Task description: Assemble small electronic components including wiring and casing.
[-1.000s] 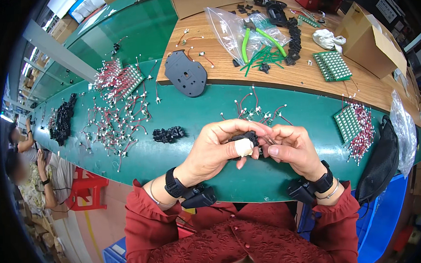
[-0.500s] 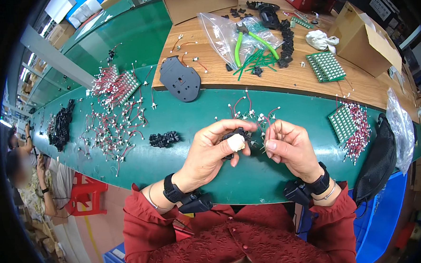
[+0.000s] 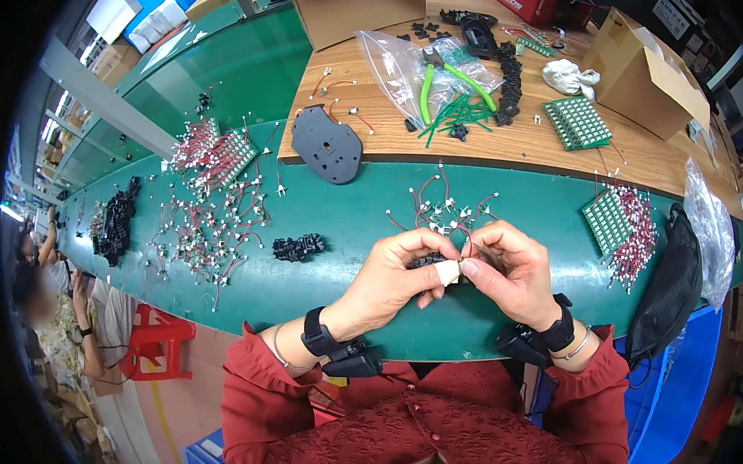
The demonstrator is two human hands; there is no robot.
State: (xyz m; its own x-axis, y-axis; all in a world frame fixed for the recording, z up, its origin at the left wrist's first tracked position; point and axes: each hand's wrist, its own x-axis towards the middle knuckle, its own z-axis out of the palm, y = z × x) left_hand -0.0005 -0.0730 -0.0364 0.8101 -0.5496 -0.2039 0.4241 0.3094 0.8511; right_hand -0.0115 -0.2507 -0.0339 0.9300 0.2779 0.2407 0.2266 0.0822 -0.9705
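My left hand (image 3: 382, 278) is curled around a small black plastic part (image 3: 424, 261), mostly covered by the fingers; a whitish wrap sits on the thumb tip. Meeting it fingertip to fingertip, my right hand (image 3: 512, 271) is closed in a pinch on a small piece with a red wire (image 3: 466, 242); its end is hidden between the fingers. Just beyond both hands lies a loose group of small white connectors with red wires (image 3: 444, 211). A cluster of black plastic parts (image 3: 299, 247) rests on the green table (image 3: 337, 209) left of my left hand.
More wired pieces (image 3: 207, 220) spread at left. Green circuit boards (image 3: 608, 222) lie at right beside a black mesh pouch (image 3: 664, 288). On the wooden board (image 3: 384, 143) are a dark plate (image 3: 327, 144), green-handled cutters (image 3: 426, 86) and a carton (image 3: 644, 71). Other people sit far left.
My hands have come together: the right hand moved left and the left hand moved right, so the wired piece now meets the black part. The view has shifted slightly.
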